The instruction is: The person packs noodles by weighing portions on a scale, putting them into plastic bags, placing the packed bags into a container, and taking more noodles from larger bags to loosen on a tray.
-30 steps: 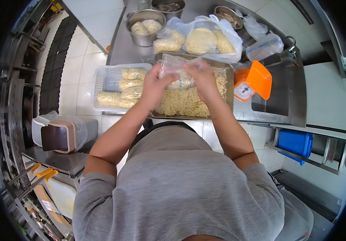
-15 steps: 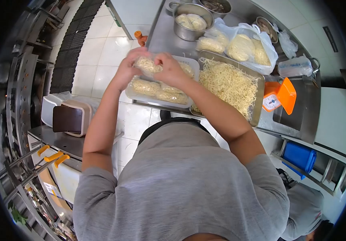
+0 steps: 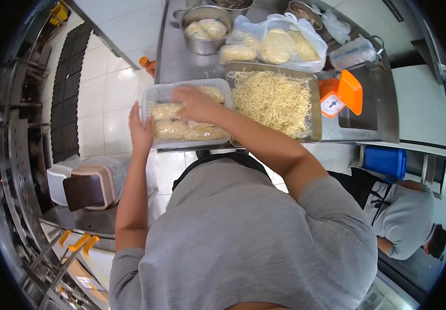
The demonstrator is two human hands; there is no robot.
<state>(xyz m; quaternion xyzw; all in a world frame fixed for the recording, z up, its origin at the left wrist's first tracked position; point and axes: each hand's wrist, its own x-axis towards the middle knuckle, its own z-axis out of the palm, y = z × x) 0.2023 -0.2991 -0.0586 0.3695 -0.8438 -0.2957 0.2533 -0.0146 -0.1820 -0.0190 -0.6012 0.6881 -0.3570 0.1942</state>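
At far left, one long black mat (image 3: 70, 93) runs down the tiled floor, with two bins (image 3: 60, 183) side by side below it and three yellow handles (image 3: 79, 243) at lower left. Left of center, my left hand (image 3: 141, 133) reaches up beside the left rim of one pale basket (image 3: 162, 89), fingers extended and slightly spread, thumb apart. My right hand (image 3: 192, 102) bends over the wrapped noodle packs (image 3: 202, 133) inside; whether its fingertips pinch one, I cannot tell. At least four packs show, my hand hiding part of the group, so the full count is unclear. Those in view lie with their long axes roughly sideways across the frame, ends toward left and right.

Above, at upper center, one handled pot (image 3: 202, 47) holds two pale bundles. My right forearm crosses the basket's right side and the lower left corner of one metal tray (image 3: 316, 103), where a single spread of loose noodles (image 3: 272, 101) lies just beside the basket. Behind the tray stands one open plastic bag (image 3: 316, 64) with two large noodle bundles (image 3: 277, 46). Right of the tray sit one orange scale (image 3: 331, 103) and one sink (image 3: 360, 118); below them are one blue container (image 3: 384, 161) and, at lower right, one co-worker (image 3: 401, 214) bent over.
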